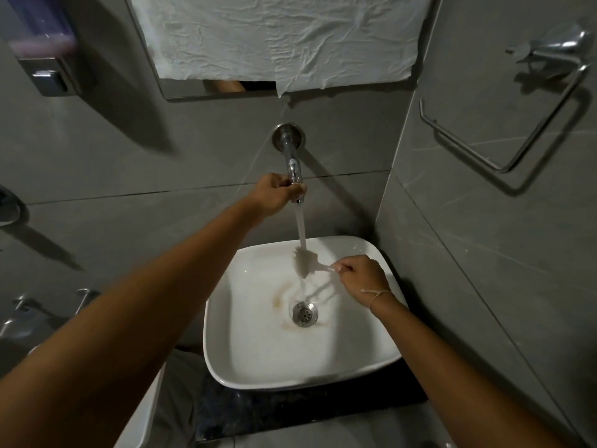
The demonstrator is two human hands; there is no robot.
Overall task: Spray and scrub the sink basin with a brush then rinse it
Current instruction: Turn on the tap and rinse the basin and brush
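Observation:
A white square sink basin (258,357) sits on a dark counter, with a metal drain (305,314) and brownish stains around it. A chrome wall tap (292,163) pours a stream of water (301,227) into the basin. My left hand (274,194) grips the tap's front end. My right hand (363,278) holds a white brush (307,261) by its thin handle. The brush head is under the running water, above the basin.
A soap dispenser (45,53) hangs on the left wall. A chrome towel ring (517,118) is on the right wall. A mirror covered with crumpled white paper (284,37) is above the tap. Chrome fittings (26,308) stick out at lower left.

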